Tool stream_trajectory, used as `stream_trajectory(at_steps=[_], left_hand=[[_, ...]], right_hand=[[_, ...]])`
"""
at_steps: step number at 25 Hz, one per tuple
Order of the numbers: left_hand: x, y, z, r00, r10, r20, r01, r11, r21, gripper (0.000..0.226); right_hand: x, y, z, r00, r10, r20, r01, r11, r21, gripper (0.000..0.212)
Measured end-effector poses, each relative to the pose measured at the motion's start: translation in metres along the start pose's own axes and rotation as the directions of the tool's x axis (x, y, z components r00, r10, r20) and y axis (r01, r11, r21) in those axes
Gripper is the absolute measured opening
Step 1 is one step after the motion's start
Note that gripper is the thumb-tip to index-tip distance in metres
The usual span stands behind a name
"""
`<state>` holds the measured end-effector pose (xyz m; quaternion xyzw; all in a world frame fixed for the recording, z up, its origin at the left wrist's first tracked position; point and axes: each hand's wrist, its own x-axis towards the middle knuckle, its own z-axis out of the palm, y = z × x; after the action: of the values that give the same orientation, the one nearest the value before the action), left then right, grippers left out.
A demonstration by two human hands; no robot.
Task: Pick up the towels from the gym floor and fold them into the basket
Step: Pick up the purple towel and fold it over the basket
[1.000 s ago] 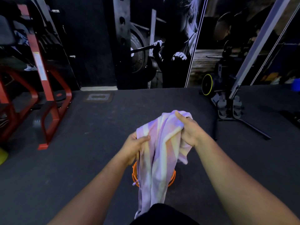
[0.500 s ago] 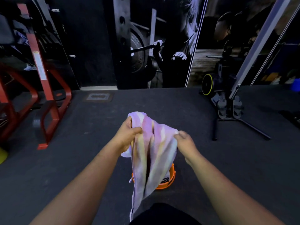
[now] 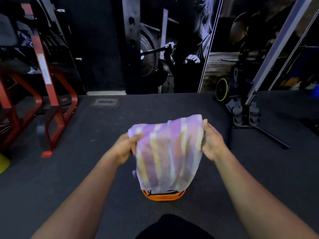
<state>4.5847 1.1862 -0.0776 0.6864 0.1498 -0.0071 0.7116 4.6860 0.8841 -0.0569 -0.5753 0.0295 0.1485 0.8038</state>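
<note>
A purple towel with pale yellow stripes (image 3: 168, 152) hangs spread out in front of me, above the floor. My left hand (image 3: 126, 149) grips its upper left corner. At the upper right edge my right hand (image 3: 211, 140) holds the cloth, thumb on top. Under the towel's lower hem stands an orange basket (image 3: 163, 197) on the dark floor; only its near rim shows, the rest is hidden by the towel.
A red steel rack (image 3: 51, 107) stands at the left. An exercise machine with a yellow-rimmed wheel (image 3: 222, 89) and black floor legs (image 3: 269, 137) sits at the right. A wall mural fills the back. A yellow object (image 3: 3, 164) lies at the far left edge.
The bunched towel has been pulled open into a wide sheet. My hands moved apart, the right one rising to the right; the towel's long hanging end is now shorter, ending above the basket.
</note>
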Motion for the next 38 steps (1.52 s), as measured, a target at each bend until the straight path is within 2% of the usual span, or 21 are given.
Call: stream_trajectory(at_steps=[2,3,5,7,8,10,11,12,14,16,17,19,21,23,24,25,28,29,32,35,38], left_hand=[[0.005,0.024,-0.002,0.996,0.087,0.035,-0.076,0.964,-0.256,0.017],[0.006,0.031,-0.003,0.991,0.121,0.065,-0.093,0.940,-0.329,0.015],[0.013,0.023,-0.012,0.994,0.086,0.071,-0.074,0.983,-0.166,0.017],[0.017,0.004,-0.026,0.999,-0.019,-0.035,0.026,0.974,0.223,0.029],[0.020,-0.002,-0.031,0.994,-0.033,-0.102,0.063,0.947,0.314,0.036],[0.022,0.005,-0.033,0.983,0.062,-0.175,-0.027,0.981,0.193,0.025],[0.022,0.013,-0.026,0.976,0.099,-0.196,-0.095,0.995,0.033,0.015],[0.024,0.017,-0.021,0.972,0.099,-0.214,-0.120,0.989,-0.090,0.013],[0.025,0.013,-0.009,0.986,0.062,-0.156,-0.084,0.987,-0.137,0.019],[0.024,0.008,-0.003,0.992,0.067,-0.109,-0.070,0.997,-0.022,0.024],[0.024,0.016,-0.001,0.985,0.085,-0.150,-0.094,0.994,-0.055,0.026],[0.022,0.045,0.000,0.976,0.100,-0.191,-0.160,0.930,-0.331,0.029],[0.016,0.059,0.001,0.984,0.110,-0.142,-0.157,0.913,-0.376,0.027],[0.012,0.039,-0.007,0.996,0.070,-0.049,-0.068,0.997,0.038,0.020],[0.009,0.030,-0.012,0.998,0.046,-0.040,-0.036,0.975,0.219,0.022],[0.010,0.022,-0.020,0.996,0.052,-0.069,-0.032,0.964,0.263,0.028],[0.018,0.037,-0.030,0.968,0.094,-0.234,-0.128,0.982,-0.135,0.028],[0.023,0.043,-0.031,0.962,0.102,-0.253,-0.155,0.967,-0.201,0.023],[0.021,0.054,-0.025,0.986,0.119,-0.117,-0.134,0.982,-0.132,0.011],[0.020,0.050,-0.030,0.990,0.136,-0.036,-0.139,0.987,-0.079,0.008],[0.026,0.040,-0.034,0.989,0.049,-0.136,-0.004,0.949,0.316,0.020]], right_hand=[[-0.009,0.017,-0.015,0.959,0.182,0.216,-0.091,0.924,-0.372,0.046],[-0.015,0.025,-0.019,0.942,0.214,0.257,-0.054,0.856,-0.515,0.034],[-0.011,0.031,-0.018,0.980,0.083,0.181,0.017,0.870,-0.493,0.011],[0.003,0.028,-0.020,0.995,-0.098,0.035,0.102,0.871,-0.480,0.016],[0.012,0.026,-0.023,0.986,-0.164,0.017,0.143,0.796,-0.588,0.026],[0.018,0.021,-0.024,0.974,-0.225,-0.009,0.127,0.585,-0.801,0.034],[0.016,0.017,-0.021,0.963,-0.258,-0.074,0.094,0.583,-0.807,0.029],[0.015,0.013,-0.016,0.959,-0.242,-0.145,0.072,0.707,-0.704,0.022],[0.012,0.004,-0.007,0.981,-0.076,-0.179,0.039,0.978,-0.203,0.019],[0.014,0.001,-0.015,0.999,-0.034,0.011,0.032,0.984,0.174,0.045],[0.012,0.000,-0.019,0.994,-0.027,0.110,0.009,0.987,0.158,0.053],[0.000,0.001,-0.016,0.974,0.045,0.224,0.010,0.971,-0.239,0.043],[-0.007,0.006,-0.016,0.964,0.100,0.246,0.038,0.866,-0.499,0.031],[-0.002,0.003,-0.014,0.982,0.046,0.185,0.023,0.935,-0.354,0.027],[0.001,0.000,-0.013,0.991,0.009,0.137,0.030,0.959,-0.282,0.027],[0.005,-0.004,-0.013,0.996,-0.031,0.083,0.049,0.972,-0.230,0.028],[0.009,-0.008,-0.018,0.989,-0.084,0.123,0.093,0.993,-0.070,0.032],[0.004,-0.006,-0.018,0.981,-0.048,0.189,0.075,0.988,-0.138,0.028],[-0.002,0.005,-0.016,0.968,0.066,0.241,0.069,0.857,-0.510,0.023],[0.005,0.003,-0.015,0.995,-0.061,0.080,0.079,0.966,-0.247,0.020],[0.014,-0.001,-0.019,0.996,-0.086,0.019,0.088,0.990,-0.110,0.024]])
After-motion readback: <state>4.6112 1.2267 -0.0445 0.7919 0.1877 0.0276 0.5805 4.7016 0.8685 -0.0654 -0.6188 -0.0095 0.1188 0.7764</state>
